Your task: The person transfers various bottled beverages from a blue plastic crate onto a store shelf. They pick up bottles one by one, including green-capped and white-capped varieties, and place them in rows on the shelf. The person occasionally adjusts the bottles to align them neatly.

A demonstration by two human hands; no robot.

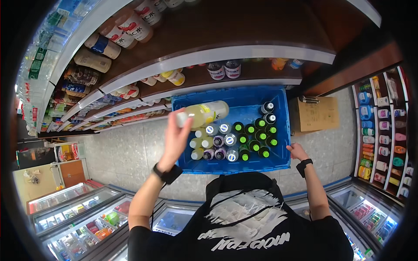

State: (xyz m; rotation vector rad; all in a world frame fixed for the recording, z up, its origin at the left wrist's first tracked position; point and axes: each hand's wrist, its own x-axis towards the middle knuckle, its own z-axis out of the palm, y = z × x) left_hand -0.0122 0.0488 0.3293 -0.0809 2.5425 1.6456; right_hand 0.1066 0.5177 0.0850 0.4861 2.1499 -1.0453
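Note:
My left hand (175, 141) is closed around the capped end of a pale yellow drink bottle (202, 114). The bottle lies tilted on its side above the left part of a blue plastic crate (191, 167). My right hand (298, 151) is closed on the crate's right rim, its fingers partly hidden. Inside the crate stand several upright bottles: white-capped yellow ones (197, 143) at the left, purple-capped ones (220, 153), clear ones with pale caps (230, 139), and dark ones with green caps (254, 145). Two dark bottles with black-and-white caps (269, 112) stand at the far right.
Beyond the crate rise store shelves (217, 54) with bottles, including two purple-labelled ones (224, 70). A cardboard box (318, 114) sits on the tiled floor at the right, near another stocked shelf (379, 130). Lit glass-topped freezers (100, 217) stand at the lower left and right.

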